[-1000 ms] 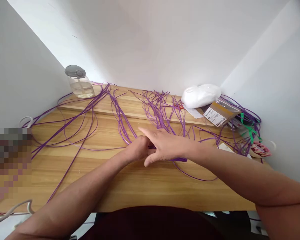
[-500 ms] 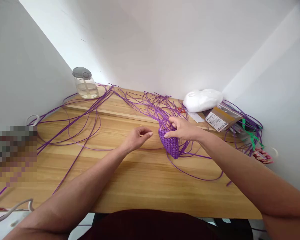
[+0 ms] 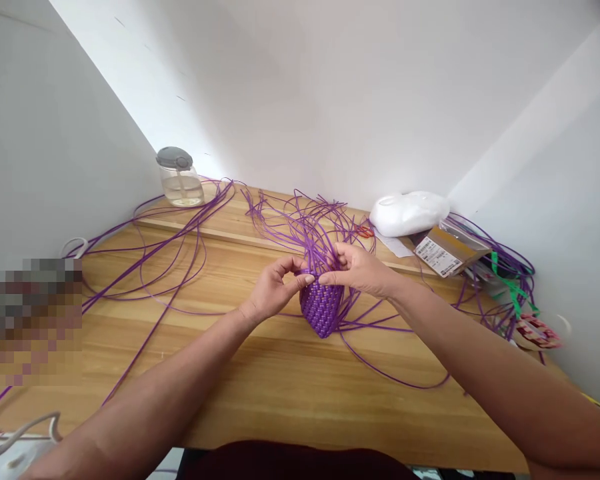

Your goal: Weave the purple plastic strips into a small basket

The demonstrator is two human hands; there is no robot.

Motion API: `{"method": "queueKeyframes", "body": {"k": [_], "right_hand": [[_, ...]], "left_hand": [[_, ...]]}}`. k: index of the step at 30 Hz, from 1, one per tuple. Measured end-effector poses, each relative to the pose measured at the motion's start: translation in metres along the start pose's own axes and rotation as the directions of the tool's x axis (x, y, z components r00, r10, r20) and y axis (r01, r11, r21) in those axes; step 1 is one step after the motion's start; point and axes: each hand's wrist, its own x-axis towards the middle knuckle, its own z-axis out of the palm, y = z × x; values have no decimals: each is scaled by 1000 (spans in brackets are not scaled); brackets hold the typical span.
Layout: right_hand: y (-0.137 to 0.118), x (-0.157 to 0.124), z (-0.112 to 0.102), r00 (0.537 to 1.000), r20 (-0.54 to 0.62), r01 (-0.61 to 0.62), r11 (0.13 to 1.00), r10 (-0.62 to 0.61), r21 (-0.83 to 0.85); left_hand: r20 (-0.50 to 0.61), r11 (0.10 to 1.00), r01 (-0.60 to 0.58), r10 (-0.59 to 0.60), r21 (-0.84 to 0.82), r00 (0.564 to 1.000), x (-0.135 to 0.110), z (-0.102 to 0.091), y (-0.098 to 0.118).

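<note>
The left hand [image 3: 275, 288] and right hand [image 3: 363, 270] both pinch the top edge of a tapered, purple, woven-strand piece [image 3: 323, 310] over the middle of the pale wooden desk [image 3: 260, 387]. Loose purple strands [image 3: 314, 241] spread from its top; whether its tip touches the desk is unclear.

2 bare forearms [image 3: 180, 373] angle inward; left hand [image 3: 269, 288] and right hand [image 3: 366, 272] pinch, fingers [image 3: 290, 263] curled, thumbs [image 3: 301, 283] nearly meeting.
</note>
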Motion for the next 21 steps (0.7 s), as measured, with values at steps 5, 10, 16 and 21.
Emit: {"method": "queueKeyframes", "body": {"k": [5,10,16,21], "right_hand": [[0,10,8,982,-2,-185,974,186,131],[-1,20,13,945,68,-321,872,320,369],[-45,37,-2,943,-194,-180,904,271,388],[-124,64,-51,838,-521,23,943,163,332]], "left_hand": [[53,990,35,-42,134,998,-1,0,6],[97,992,28,-40,121,994,-2,1,8],[131,989,76,-93,129,987,-2,0,9],[177,989,94,-112,110,978,-2,1,11]]}}
